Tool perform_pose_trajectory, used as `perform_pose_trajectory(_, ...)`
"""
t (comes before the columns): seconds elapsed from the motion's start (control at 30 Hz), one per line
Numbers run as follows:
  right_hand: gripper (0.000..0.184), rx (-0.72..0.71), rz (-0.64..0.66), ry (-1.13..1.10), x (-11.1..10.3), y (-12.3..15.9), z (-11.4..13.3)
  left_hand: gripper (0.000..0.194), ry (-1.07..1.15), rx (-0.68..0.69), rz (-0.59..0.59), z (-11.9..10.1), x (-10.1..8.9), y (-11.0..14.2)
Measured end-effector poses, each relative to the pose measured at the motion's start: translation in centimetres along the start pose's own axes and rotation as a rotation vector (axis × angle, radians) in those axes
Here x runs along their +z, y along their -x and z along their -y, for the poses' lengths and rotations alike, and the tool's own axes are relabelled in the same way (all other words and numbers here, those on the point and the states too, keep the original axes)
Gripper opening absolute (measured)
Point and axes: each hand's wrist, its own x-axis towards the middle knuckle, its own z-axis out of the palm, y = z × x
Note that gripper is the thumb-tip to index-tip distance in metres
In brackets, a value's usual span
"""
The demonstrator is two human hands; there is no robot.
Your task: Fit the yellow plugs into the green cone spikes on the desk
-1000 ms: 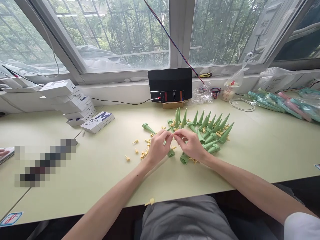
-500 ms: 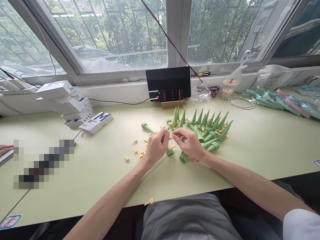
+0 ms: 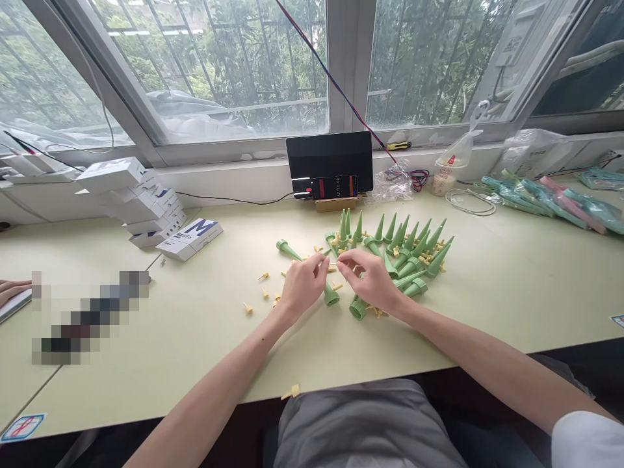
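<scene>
My left hand [image 3: 303,284] is curled around a green cone-shaped spike [image 3: 329,292] whose wide end sticks out below my fingers. My right hand [image 3: 371,279] pinches something small at its fingertips, close to the left hand's fingertips; I cannot make out what it is. Both hands hover over the pale green table [image 3: 195,338]. Behind them stands a cluster of green spikes [image 3: 409,250], several upright and several lying down. Small yellow plugs [image 3: 266,294] lie scattered to the left of my hands.
A dark tablet [image 3: 329,159] with a phone [image 3: 334,187] leans against the window sill. Stacked white boxes [image 3: 141,205] sit at the left, teal packets [image 3: 546,198] at the right. One yellow plug [image 3: 292,392] lies at the table's near edge. Another person's fingers [image 3: 12,289] show far left.
My fingertips drew slightly apart and have come close again; the hands stay in the same place over the spikes.
</scene>
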Motion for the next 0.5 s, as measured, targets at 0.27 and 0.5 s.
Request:
perform_pose_trajectory(0.27,0.015,0.001,-0.014,0.002,-0.03,-0.04,-0.12,0.030,-0.042,-0.018,0.056,-0.17,-0.25,0.02)
perform_pose_trajectory(0.5,0.016,0.004,-0.014,0.008,-0.07,-0.04,-0.04,0.041,-0.112,0.044,0.138,0.36,0.32,0.17)
